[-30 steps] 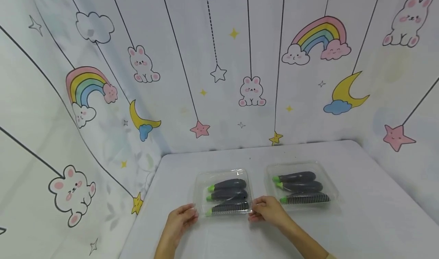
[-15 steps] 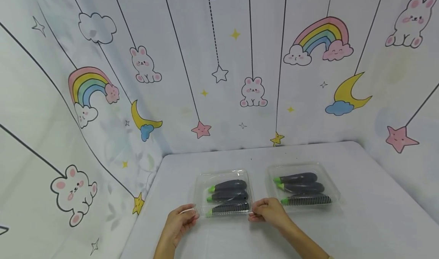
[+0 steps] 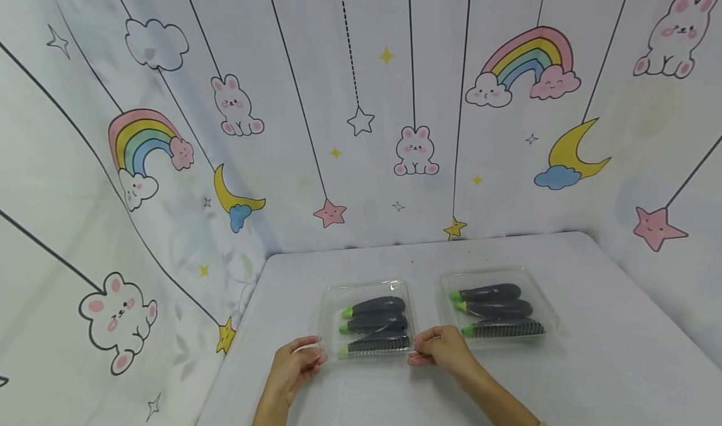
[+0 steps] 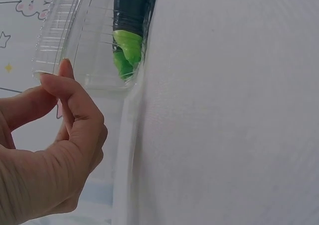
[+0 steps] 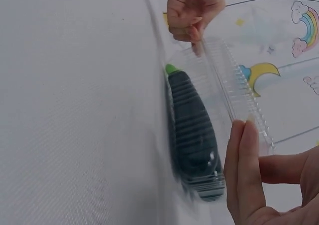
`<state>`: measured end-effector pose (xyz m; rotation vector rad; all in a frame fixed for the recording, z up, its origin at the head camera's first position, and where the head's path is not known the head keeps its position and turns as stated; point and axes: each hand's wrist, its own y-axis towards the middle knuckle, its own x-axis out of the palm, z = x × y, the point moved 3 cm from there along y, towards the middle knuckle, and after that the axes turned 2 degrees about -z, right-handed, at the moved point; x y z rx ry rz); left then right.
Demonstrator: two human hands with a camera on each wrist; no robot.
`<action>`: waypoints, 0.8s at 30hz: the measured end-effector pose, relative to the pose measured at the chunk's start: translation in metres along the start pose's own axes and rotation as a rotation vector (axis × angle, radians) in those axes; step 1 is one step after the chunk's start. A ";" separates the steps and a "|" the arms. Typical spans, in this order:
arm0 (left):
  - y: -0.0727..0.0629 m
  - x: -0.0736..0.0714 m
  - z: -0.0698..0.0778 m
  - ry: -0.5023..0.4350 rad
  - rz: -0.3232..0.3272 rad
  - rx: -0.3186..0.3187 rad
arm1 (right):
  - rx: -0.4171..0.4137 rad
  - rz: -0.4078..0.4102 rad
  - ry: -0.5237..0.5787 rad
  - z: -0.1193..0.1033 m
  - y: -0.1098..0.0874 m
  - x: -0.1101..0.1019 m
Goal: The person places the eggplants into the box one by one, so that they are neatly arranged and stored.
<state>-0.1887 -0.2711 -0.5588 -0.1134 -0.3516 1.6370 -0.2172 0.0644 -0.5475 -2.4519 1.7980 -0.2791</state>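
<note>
A clear plastic clamshell box [image 3: 331, 304] lies on the white table with dark eggplants [image 3: 376, 322] under its plastic, green stems pointing left. At its front left corner my left hand [image 3: 293, 368] pinches the rim between thumb and fingers, as the left wrist view also shows on the box edge [image 4: 55, 40]. My right hand [image 3: 447, 352] grips the front right corner the same way. From the right wrist, one eggplant [image 5: 193, 127] shows through the ribbed side, and the right fingers [image 5: 248, 165] meet the thumb at the rim. The far side of the box is free of hands.
To the right sits a second clear clamshell box [image 3: 544, 285] with more eggplants [image 3: 499, 309] inside. The white table [image 3: 598, 363] ends at a patterned cloth backdrop [image 3: 293, 100] at the back and sides.
Both hands keep their hold on the left box's front corners, which stays in place. Only a slight shift of the whole head view is visible.
</note>
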 end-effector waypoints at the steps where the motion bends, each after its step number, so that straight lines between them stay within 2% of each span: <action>1: 0.000 0.000 0.000 0.001 0.000 0.002 | 0.000 0.000 -0.001 0.000 0.000 0.000; 11: 0.002 -0.002 0.004 0.075 -0.029 -0.001 | 0.004 0.019 -0.013 -0.003 -0.003 0.002; 17: 0.001 -0.006 0.007 0.110 -0.035 -0.007 | 0.026 -0.037 -0.047 -0.003 -0.003 0.003; 24: 0.001 -0.009 0.011 0.184 -0.067 0.019 | 0.036 -0.088 -0.072 -0.010 -0.007 -0.001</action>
